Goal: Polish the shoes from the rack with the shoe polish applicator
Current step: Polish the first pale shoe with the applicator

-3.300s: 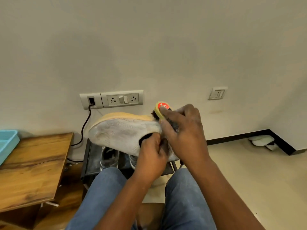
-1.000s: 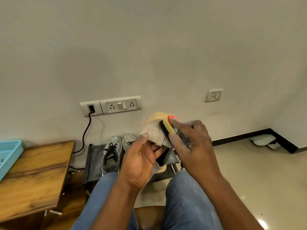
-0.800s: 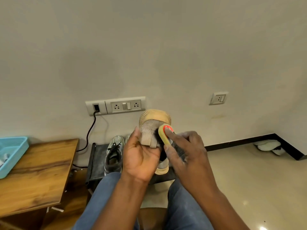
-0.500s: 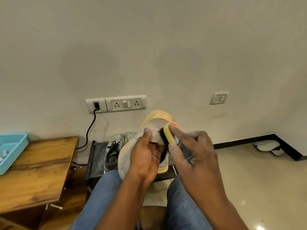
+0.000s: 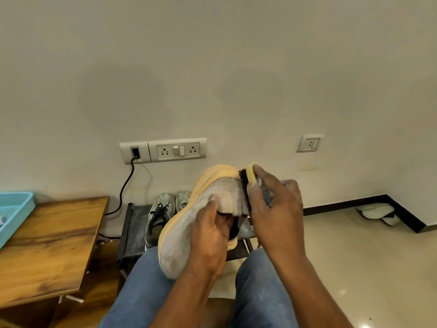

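A white knit shoe with a tan sole [image 5: 182, 233] is held above my lap, toe down toward my left knee and heel up. My left hand [image 5: 210, 235] grips it at the collar, thumb on the upper. My right hand [image 5: 274, 207] holds the yellow shoe polish applicator [image 5: 248, 178], its black bristles pressed against the heel of the shoe. A pair of grey sneakers with black laces [image 5: 158, 216] stands on the low black shoe rack [image 5: 132, 233] behind the held shoe.
A wooden table [image 5: 49, 247] with a light blue tray [image 5: 11, 214] is at the left. A black cable [image 5: 123, 185] runs from the wall socket down behind the rack. White slippers [image 5: 376, 211] lie in the right corner on the tiled floor.
The shoe has been turned from heel-on to lengthwise, its toe swinging down toward my left knee. The applicator has shifted up onto the heel.
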